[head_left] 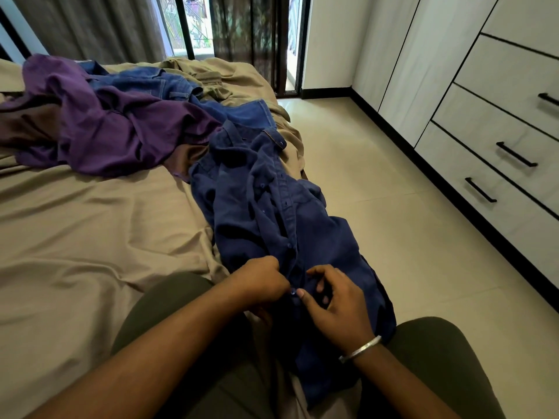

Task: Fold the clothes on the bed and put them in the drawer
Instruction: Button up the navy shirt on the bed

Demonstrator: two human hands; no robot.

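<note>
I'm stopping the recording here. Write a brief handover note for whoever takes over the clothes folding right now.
Left hand and right hand both pinch the placket of the dark blue button-up shirt, working a button near its hem; the shirt trails from the lap onto the beige-sheeted bed.
Crumpled purple garment, blue denim jeans and an olive garment lie unfolded further up the bed.
White drawers with black handles are closed.
Done: nothing folded. Left: fold everything, put it away.

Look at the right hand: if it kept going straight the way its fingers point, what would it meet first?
The right hand points left toward the left hand, across the blue shirt. It would probably meet the left hand's fingertips at the button first, though depth is hard to judge.
</note>
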